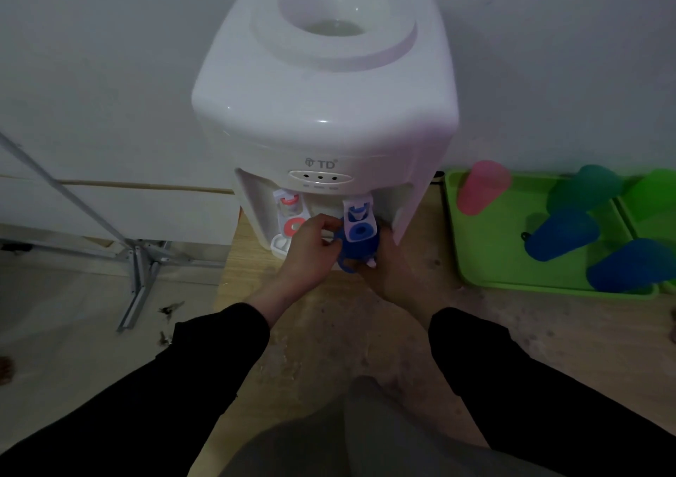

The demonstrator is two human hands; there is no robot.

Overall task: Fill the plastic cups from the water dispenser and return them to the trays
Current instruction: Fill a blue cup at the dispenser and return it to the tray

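Note:
A white water dispenser (325,110) stands against the wall, with a red tap (290,217) on the left and a blue tap (360,222) on the right. A blue plastic cup (356,251) sits directly under the blue tap. My right hand (391,271) grips the cup from the right and below. My left hand (311,253) touches the cup's left side, fingers curled by the tap lever. On the green tray (494,257) at the right lie a pink cup (483,187), a teal cup (585,187) and two blue cups (559,235).
A second green tray (651,213) with a green cup lies at the far right edge. The dispenser and trays rest on a worn wooden surface (329,330). A metal stand leg (139,275) crosses the floor to the left. My knee shows at the bottom centre.

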